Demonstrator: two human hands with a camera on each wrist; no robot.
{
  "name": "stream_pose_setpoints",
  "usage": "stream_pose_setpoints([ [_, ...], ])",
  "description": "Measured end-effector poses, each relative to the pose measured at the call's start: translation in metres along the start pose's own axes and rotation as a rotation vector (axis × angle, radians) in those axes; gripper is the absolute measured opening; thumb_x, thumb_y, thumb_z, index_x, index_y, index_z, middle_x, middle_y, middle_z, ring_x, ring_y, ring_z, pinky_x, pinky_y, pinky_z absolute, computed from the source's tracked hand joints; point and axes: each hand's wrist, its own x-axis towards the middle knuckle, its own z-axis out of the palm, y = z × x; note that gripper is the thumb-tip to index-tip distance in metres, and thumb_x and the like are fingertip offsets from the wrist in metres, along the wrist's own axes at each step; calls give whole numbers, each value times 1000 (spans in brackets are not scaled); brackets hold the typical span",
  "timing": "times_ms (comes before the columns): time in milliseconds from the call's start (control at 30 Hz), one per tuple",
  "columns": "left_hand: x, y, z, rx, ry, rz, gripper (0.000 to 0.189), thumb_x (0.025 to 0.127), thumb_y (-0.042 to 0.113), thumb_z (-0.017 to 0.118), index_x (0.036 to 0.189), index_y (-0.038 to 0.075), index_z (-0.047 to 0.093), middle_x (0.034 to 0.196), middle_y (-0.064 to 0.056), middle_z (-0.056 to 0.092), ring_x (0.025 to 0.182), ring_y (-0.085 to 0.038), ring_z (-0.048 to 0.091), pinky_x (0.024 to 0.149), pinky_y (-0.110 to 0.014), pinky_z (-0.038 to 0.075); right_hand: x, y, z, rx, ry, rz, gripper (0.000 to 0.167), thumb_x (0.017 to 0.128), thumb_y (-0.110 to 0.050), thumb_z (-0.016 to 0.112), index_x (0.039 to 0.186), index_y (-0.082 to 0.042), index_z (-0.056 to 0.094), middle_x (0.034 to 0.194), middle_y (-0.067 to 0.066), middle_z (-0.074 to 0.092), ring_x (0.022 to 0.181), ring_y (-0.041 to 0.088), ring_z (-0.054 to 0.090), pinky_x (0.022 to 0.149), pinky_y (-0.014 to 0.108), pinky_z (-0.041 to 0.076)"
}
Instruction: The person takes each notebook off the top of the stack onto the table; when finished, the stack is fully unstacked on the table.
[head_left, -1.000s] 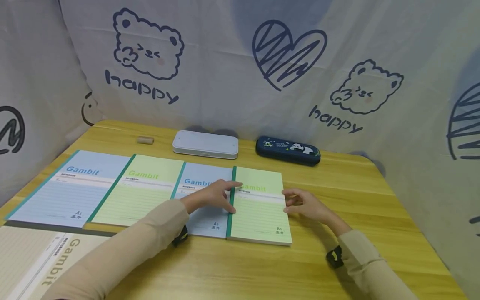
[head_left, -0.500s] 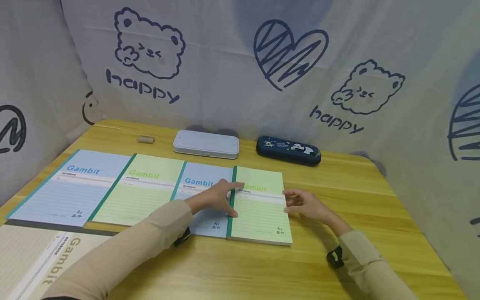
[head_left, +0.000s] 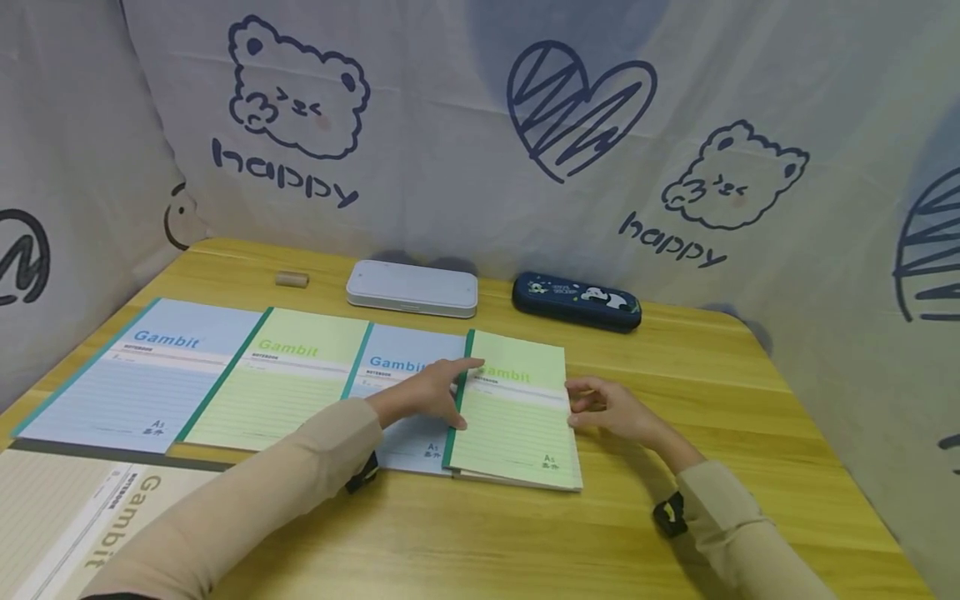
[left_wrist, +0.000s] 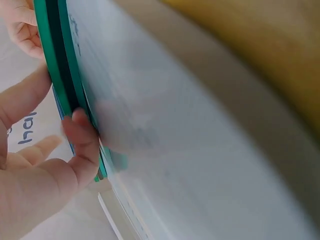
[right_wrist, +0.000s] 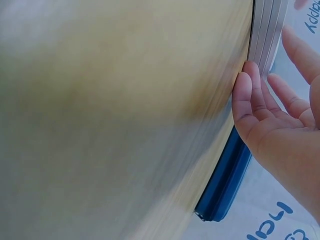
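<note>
A stack of notebooks lies at the table's centre, topped by a green Gambit notebook (head_left: 513, 433). That top one sits slightly askew, and a pale edge shows under its lower right side. My left hand (head_left: 431, 392) touches its dark green spine, index finger and thumb spread apart. In the left wrist view, fingertips of the left hand (left_wrist: 47, 175) rest against the stacked green spines (left_wrist: 55, 55). On the opposite side, my right hand (head_left: 615, 412) touches the stack's right edge. Up close, fingers of the right hand (right_wrist: 275, 110) meet the layered page edges (right_wrist: 267, 30).
Left of the stack lie a blue notebook (head_left: 408, 342), partly under my left arm, a green notebook (head_left: 288, 392) and another blue one (head_left: 142, 392). A beige notebook (head_left: 75, 525) is front left. Behind are a small brown cylinder (head_left: 292, 279), a white case (head_left: 412, 287) and a navy panda case (head_left: 577, 302).
The top green notebook has turned slightly, its lower end shifting left over what lies beneath. My left hand has moved slightly left with it; the right hand has stayed in place.
</note>
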Motion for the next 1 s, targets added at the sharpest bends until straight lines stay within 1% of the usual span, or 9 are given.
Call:
stream_pose_setpoints([
  [133,-3,-1,-2,-54,4,-10,91,60,1,79,138,16,35,135,-14,36,122,-30,35,98,-40,31,0,1,0,4,-1,-7,51,80,-8,66,121,13,43,118,27,48,97,33,53,80,36,45],
  [233,-5,-2,-5,-113,1,-30,86,61,-3,78,136,15,39,137,-14,34,121,-31,35,97,-41,31,1,1,0,-4,1,-5,52,80,-9,66,121,13,43,118,27,49,97,33,53,78,34,46],
  [367,-9,-4,-11,-207,-12,-30,81,61,-9,75,133,11,43,137,-16,33,120,-32,36,95,-41,33,1,2,0,-17,5,-4,52,80,-9,67,121,12,44,118,26,49,97,32,53,78,33,45],
  [467,-12,-6,-15,-288,-22,-25,77,62,-13,72,131,9,46,138,-17,32,122,-29,32,97,-40,30,1,1,0,-19,5,-9,51,80,-9,67,121,12,44,117,26,50,97,32,53,78,33,45],
  [533,-15,-8,-18,-357,-36,-19,73,64,-16,69,130,8,47,137,-19,32,121,-27,32,97,-39,31,0,1,0,-20,6,-12,51,80,-9,67,121,12,44,117,26,50,96,32,53,78,33,45],
  [633,-21,-10,-22,-501,-68,-13,68,69,-18,63,130,4,45,136,-19,34,112,-23,38,88,-33,38,0,0,0,-18,7,-10,52,80,-9,67,121,13,44,118,26,49,97,33,53,79,34,45],
  [733,-25,-13,-24,-606,-95,2,64,73,-19,56,132,3,43,137,-18,33,105,-22,41,78,-29,42,0,0,0,-20,8,-5,52,80,-9,66,122,12,44,118,26,49,97,33,53,80,35,44],
  [867,-29,-16,-23,-673,-110,3,64,77,-19,50,134,7,41,141,-15,26,103,-22,43,73,-28,44,0,-1,0,-24,9,0,52,80,-9,66,122,12,44,118,26,49,98,33,53,81,37,44],
  [1000,-33,-19,-21,-721,-125,4,64,79,-19,46,136,9,38,138,-16,29,94,-23,51,70,-31,48,0,-2,0,-28,7,3,51,80,-9,66,122,12,44,118,26,49,98,33,53,80,36,44],
])
